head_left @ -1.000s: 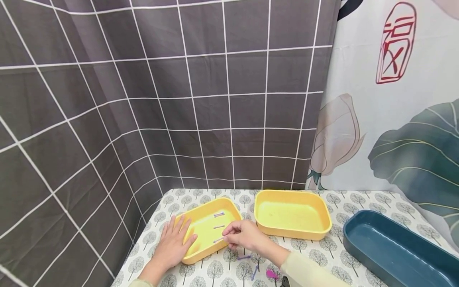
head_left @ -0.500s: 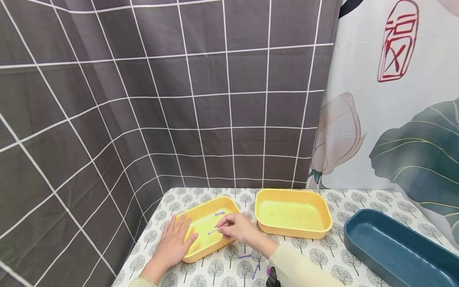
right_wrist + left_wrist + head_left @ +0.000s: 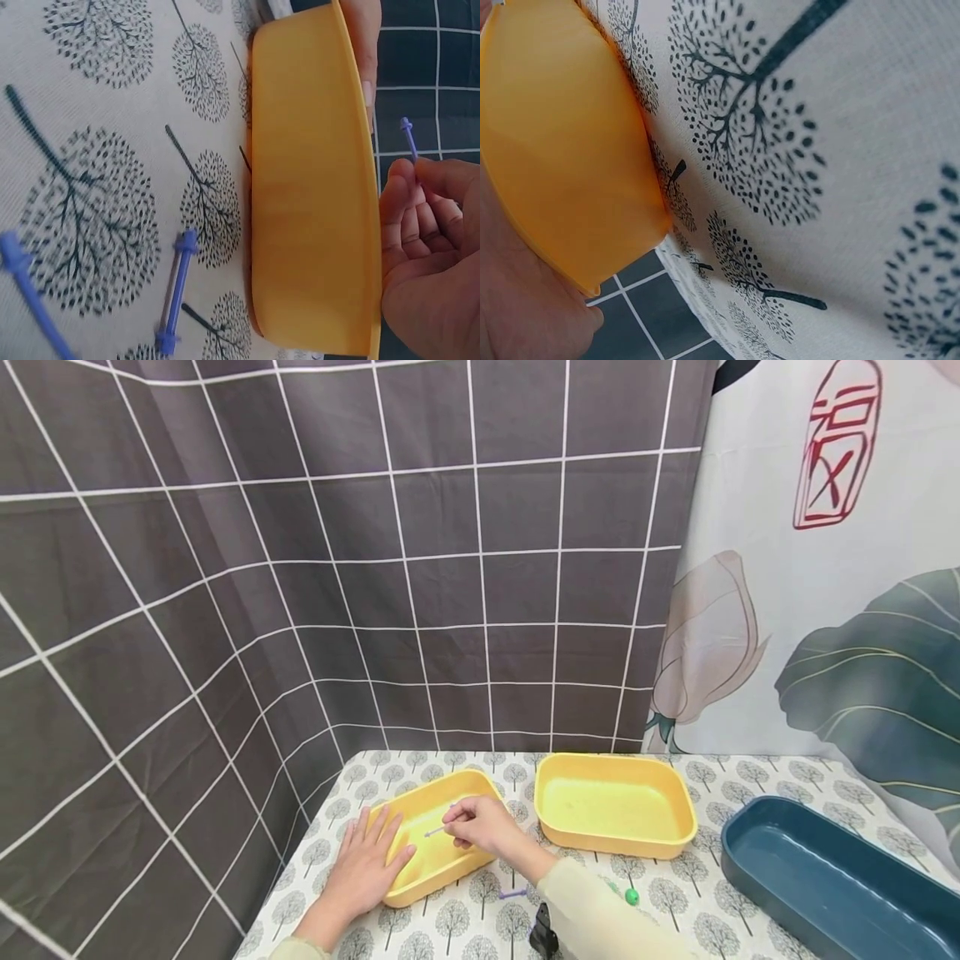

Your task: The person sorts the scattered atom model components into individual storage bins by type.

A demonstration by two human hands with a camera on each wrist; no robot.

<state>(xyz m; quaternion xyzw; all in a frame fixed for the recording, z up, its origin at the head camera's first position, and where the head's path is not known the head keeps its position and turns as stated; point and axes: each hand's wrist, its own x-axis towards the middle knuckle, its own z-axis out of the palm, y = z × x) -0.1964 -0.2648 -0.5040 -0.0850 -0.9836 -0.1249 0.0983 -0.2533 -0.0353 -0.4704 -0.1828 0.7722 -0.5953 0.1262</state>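
Note:
My left hand (image 3: 360,867) rests with spread, straight fingers on the left side of a yellow tray (image 3: 408,896). In the left wrist view part of that hand (image 3: 532,307) lies against the tray's rim. Between thumb and fingertips my right hand (image 3: 487,825) pinches a thin purple rod (image 3: 434,832) over the tray. The right wrist view shows the rod (image 3: 409,136) with its knobbed end sticking up from the pinch, above the tray's rim. My right hand covers the tray area where other rods lay. Another purple rod (image 3: 513,894) lies on the tablecloth in front.
A second yellow tray (image 3: 617,842) stands to the right, and a long dark blue tray (image 3: 817,893) beyond it. A small green ball (image 3: 632,897) sits by my right sleeve (image 3: 600,910). Two purple rods, one of them (image 3: 178,292) whole in the right wrist view, lie near the tray.
My right hand has moved farther back and left over the tray, carrying the rod. My sleeve now hides a rod and a pink piece; the green ball shows. My left hand stays put.

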